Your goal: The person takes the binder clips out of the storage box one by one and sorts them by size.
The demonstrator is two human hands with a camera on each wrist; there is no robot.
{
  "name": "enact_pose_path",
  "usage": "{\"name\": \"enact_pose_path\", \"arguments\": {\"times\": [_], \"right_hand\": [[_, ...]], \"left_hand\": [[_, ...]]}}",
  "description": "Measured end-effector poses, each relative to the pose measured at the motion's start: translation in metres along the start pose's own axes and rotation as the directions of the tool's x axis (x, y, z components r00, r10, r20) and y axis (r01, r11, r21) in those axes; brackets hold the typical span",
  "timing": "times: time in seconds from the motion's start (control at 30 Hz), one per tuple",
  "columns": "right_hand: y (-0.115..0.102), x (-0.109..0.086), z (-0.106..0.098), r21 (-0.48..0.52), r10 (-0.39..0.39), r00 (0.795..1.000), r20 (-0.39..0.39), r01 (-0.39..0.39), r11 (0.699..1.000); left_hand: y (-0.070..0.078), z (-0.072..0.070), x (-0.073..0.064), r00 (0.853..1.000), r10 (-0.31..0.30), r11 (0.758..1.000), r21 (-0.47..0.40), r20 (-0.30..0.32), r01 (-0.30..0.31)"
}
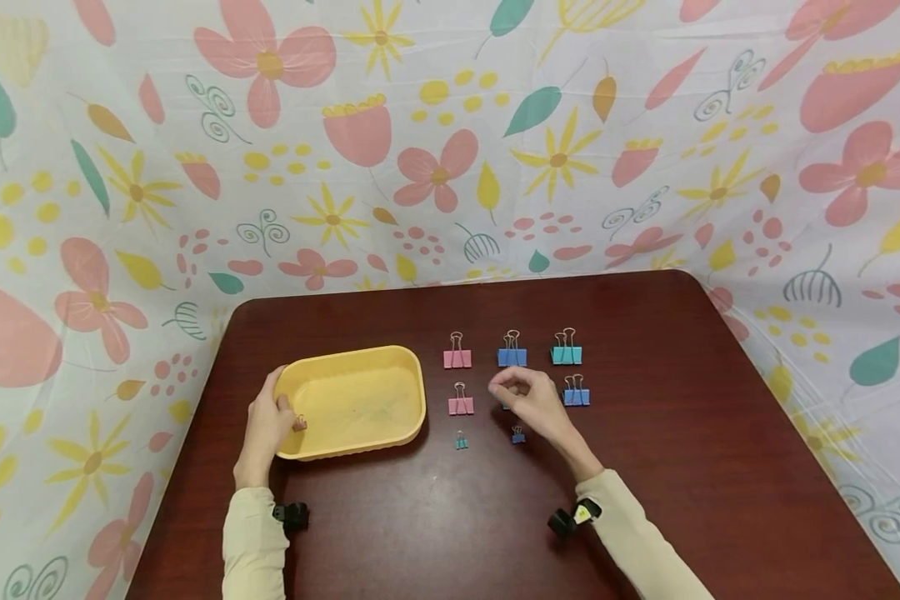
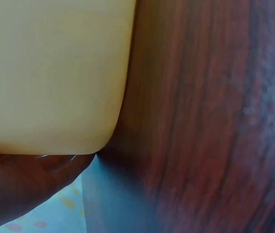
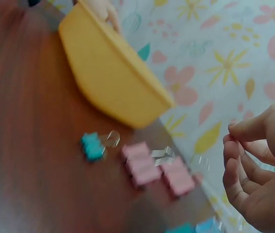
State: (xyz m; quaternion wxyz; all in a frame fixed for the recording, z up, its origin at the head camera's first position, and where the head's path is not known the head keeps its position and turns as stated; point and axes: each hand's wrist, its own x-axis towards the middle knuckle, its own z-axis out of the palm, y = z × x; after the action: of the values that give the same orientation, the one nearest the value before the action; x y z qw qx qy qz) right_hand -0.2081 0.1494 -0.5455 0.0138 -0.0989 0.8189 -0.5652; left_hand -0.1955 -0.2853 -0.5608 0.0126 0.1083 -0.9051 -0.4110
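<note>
My left hand (image 1: 265, 427) grips the left end of a yellow plastic tray (image 1: 348, 450); its thumb is over the rim. Inside, beside that thumb, lies a small pink binder clip (image 1: 300, 423). My right hand (image 1: 528, 400) hovers over the table, thumb tip meeting fingertips, with nothing visible between them. Below it, a teal binder clip (image 1: 506, 407) is mostly hidden. Nearby are a large blue binder clip (image 1: 512, 357), a medium blue one (image 1: 577, 397) and a small dark blue one (image 1: 518, 436). The left wrist view shows the tray's side (image 2: 55, 82) close up.
Left of the right hand stand a large pink clip (image 1: 457, 359), a medium pink clip (image 1: 461, 407) and a small teal clip (image 1: 462, 442). A large teal clip (image 1: 567, 356) stands at the back right. Flower-patterned cloth (image 1: 435, 167) rises behind the dark wooden table (image 1: 420, 533).
</note>
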Motion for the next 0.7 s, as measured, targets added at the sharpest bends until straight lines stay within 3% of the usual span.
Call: {"name": "enact_pose_path", "arguments": {"times": [0.2,0.5,0.7], "right_hand": [[-0.031,0.028,0.024,0.009,-0.057,0.997,0.044,0.056,0.998],[-0.06,0.062,0.07,0.018,-0.13,0.978,0.166,0.129,0.992],[-0.077,0.077,0.106,0.029,-0.125,0.957,0.262,0.122,0.992]], "left_hand": [[0.002,-0.001,0.002,0.998,-0.044,0.997,-0.062,0.038,0.046],[0.004,-0.001,0.001,0.999,-0.04,0.998,-0.038,0.037,0.041],[0.001,0.0,0.0,0.999,-0.037,0.999,-0.027,0.023,0.037]]}}
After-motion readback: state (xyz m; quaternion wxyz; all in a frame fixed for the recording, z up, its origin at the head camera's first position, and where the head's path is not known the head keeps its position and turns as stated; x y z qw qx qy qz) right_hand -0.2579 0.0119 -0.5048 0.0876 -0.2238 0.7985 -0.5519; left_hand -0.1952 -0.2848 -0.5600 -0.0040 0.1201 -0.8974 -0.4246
